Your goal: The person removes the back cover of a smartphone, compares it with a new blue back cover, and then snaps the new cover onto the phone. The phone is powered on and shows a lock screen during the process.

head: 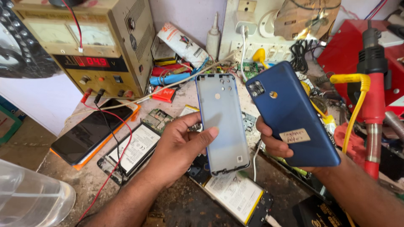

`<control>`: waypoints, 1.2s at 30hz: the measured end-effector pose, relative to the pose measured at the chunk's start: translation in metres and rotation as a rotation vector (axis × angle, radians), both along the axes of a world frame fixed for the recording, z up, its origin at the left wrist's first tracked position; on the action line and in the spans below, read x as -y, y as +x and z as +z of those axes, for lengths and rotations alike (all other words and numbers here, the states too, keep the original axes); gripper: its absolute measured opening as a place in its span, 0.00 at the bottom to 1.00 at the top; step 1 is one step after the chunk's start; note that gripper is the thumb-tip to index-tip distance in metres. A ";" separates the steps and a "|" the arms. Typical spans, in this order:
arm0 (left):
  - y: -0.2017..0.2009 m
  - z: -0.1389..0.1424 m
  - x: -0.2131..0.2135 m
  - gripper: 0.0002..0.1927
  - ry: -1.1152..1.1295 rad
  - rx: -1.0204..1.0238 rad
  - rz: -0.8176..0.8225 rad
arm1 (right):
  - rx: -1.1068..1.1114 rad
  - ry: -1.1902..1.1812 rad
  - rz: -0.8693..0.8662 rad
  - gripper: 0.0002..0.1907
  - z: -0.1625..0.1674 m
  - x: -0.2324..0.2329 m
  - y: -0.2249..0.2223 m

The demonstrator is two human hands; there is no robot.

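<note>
Above the cluttered table [84, 180], my left hand [179, 147] grips a back cover [222, 122], my right hand [273, 143] a blue phone [294, 113]; either fingertip hold may slip.

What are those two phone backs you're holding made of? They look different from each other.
The pale back cover in the left hand looks like thin moulded plastic, matt and greyish inside. The dark blue phone back in the right hand seems glossy plastic, with soft reflections; it could be glass.
</note>
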State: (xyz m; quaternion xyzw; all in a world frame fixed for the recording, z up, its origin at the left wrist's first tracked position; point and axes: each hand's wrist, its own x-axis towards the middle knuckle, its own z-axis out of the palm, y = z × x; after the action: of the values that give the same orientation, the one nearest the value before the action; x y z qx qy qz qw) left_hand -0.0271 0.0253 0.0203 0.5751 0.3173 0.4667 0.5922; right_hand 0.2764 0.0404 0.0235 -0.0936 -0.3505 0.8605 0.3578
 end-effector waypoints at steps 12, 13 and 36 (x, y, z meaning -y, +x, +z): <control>0.000 -0.003 0.000 0.17 -0.009 0.070 -0.038 | -0.164 0.041 0.092 0.34 0.013 -0.002 -0.013; 0.000 -0.002 0.000 0.18 -0.016 0.074 -0.042 | -0.194 0.028 0.009 0.33 0.012 0.002 -0.011; 0.038 -0.019 0.017 0.31 0.353 0.119 0.030 | 0.248 0.185 -0.370 0.19 -0.056 -0.005 0.009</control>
State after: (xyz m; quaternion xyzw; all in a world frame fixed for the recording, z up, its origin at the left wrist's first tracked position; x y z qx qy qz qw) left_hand 0.0104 0.0081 0.0011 0.6367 0.2034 0.5572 0.4928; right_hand 0.2854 0.0451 -0.0330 -0.2281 -0.4459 0.7264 0.4705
